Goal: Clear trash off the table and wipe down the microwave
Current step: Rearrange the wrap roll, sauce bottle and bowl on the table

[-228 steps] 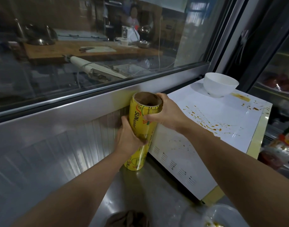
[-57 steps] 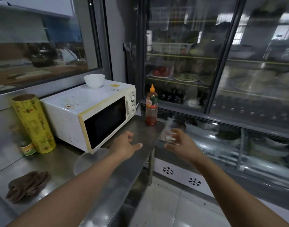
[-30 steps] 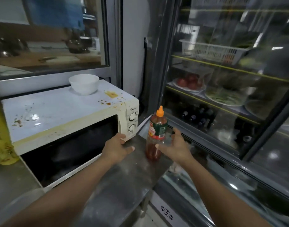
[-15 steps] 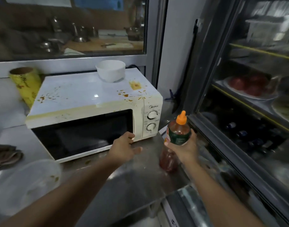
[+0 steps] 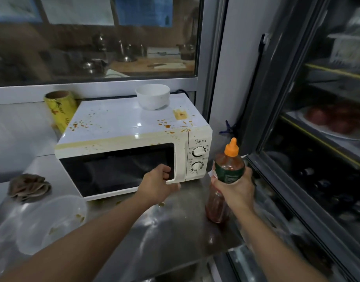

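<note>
1. While the right hand (image 5: 235, 189) wraps its fingers and thumb round the middle of a clear plastic sauce bottle with red sauce, a green label and an orange nozzle cap (image 5: 226, 176), the bottle's base sits at the right end of the stainless steel table (image 5: 154, 237); whether it touches the surface I cannot tell.
2. The left hand (image 5: 157, 185) curls its fingers round the lower right edge of the door of the white, sauce-spattered microwave (image 5: 132, 137), gripping it just left of the two round dials.
3. The microwave stands on the table against the back wall, its top speckled with orange-brown splashes and a yellowish smear near the right rear corner.
4. A white ceramic bowl (image 5: 153, 96) sits upright on the microwave's top, toward the back.
5. A yellow roll of cling film (image 5: 60, 110) stands upright just behind the microwave's left rear corner.
6. A crumpled brown cloth (image 5: 29, 187) lies on the table left of the microwave.
7. A clear plastic container (image 5: 50, 222), smeared with food residue, lies at the near left, in front of the cloth.
8. A glass-fronted refrigerator (image 5: 317, 139) stands just beside the table's right end.
</note>
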Motion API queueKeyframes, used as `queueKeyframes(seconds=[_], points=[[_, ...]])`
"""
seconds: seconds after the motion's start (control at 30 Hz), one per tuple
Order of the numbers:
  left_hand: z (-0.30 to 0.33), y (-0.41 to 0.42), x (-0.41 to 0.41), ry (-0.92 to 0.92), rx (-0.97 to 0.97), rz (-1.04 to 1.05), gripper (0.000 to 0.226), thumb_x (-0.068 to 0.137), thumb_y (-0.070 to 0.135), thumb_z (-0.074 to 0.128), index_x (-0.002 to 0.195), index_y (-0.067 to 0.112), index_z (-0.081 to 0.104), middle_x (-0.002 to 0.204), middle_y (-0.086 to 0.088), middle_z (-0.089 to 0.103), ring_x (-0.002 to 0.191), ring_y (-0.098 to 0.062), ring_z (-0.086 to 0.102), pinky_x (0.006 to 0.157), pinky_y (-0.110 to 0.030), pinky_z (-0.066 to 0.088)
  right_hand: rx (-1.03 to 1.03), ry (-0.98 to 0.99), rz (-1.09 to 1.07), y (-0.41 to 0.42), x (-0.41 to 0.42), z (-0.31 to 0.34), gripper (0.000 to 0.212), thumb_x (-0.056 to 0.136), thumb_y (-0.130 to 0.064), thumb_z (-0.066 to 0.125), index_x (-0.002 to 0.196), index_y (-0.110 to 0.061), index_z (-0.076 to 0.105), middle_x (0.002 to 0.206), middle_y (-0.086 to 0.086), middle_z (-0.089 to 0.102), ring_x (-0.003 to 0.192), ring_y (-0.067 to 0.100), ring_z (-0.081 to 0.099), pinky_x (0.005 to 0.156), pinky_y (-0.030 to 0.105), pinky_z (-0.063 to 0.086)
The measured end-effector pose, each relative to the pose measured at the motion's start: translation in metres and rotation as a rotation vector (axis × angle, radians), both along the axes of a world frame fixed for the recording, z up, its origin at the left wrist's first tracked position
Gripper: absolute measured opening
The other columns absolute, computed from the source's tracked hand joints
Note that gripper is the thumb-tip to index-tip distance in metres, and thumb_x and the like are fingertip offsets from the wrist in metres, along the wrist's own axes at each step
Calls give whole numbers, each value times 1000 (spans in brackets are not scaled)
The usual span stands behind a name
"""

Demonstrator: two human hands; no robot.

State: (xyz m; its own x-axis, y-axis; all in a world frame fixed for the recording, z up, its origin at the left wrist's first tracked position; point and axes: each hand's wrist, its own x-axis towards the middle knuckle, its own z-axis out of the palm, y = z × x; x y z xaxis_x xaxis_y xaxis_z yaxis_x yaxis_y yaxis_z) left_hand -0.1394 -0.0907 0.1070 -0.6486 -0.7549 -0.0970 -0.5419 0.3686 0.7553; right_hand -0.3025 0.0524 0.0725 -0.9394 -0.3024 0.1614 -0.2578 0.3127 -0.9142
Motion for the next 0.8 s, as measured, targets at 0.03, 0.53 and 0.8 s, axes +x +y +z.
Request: queueKeyframes(seconds=[0.03,0.53,0.8], points=[[3,-1,0,4,-11,5,58,74,32,77,124,17,52,111,2,59,92,-11,56,73,-18,44,-9,9,13,-1,0,7,70,48,-32,88,102,-28,45,97,-4,60,89,18,59,75,26,43],[84,-44,-6,189,-67,45,59,75,34,75,126,20,48,113,0,60,94,-14,57,75,-23,42,37,168,86,-37,0,117,73,50,-39,86,108,-19,46,95,-3,59,85,18,57,69,26,41],[109,-100,-20,253,27,30,60,76,36,74,126,17,46,117,-6,60,100,-22,59,85,-32,47,105,164,40,-61,-2,145,71,48,-44,85,100,-24,42,88,-6,57,80,16,57,65,27,43]])
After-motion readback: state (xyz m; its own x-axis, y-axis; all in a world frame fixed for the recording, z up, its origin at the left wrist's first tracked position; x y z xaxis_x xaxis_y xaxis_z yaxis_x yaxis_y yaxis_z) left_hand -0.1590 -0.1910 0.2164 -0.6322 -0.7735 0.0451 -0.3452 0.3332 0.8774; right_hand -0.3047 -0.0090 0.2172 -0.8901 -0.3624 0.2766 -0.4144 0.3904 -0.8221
